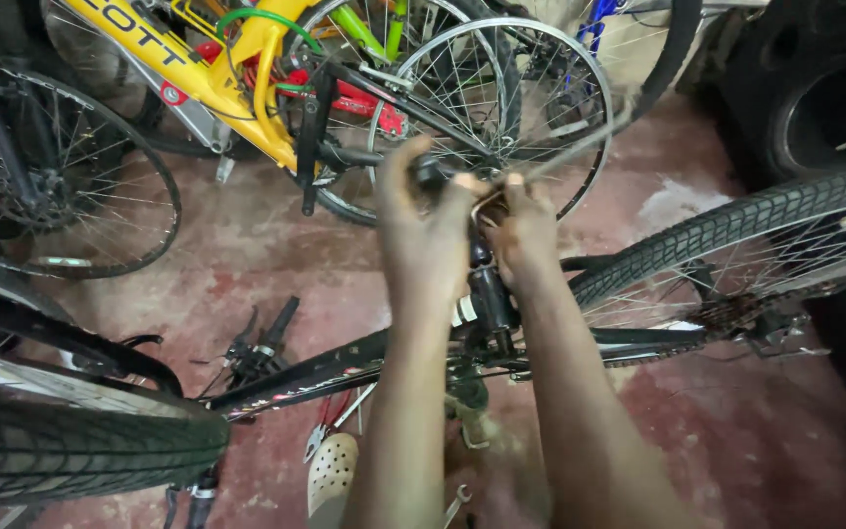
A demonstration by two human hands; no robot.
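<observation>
Left hand [423, 220] gripping upper end of black seat post [490, 294] at frame centre, fingers curling closed around it. Right hand [524, 227] pinching thin metal cable [570, 157], fingers narrow, cable blurring as it is running toward upper right. Black bicycle frame [345, 367] lying across lower centre, its rear wheel [736, 235] sitting at right, front tyre [80, 446] filling lower left. Yellow bicycle [198, 69] leaning at upper left. Spoked wheel [487, 98] standing behind hands. Beige perforated shoe [332, 475] and pliers [330, 421] resting on red floor [276, 255], lower centre.
</observation>
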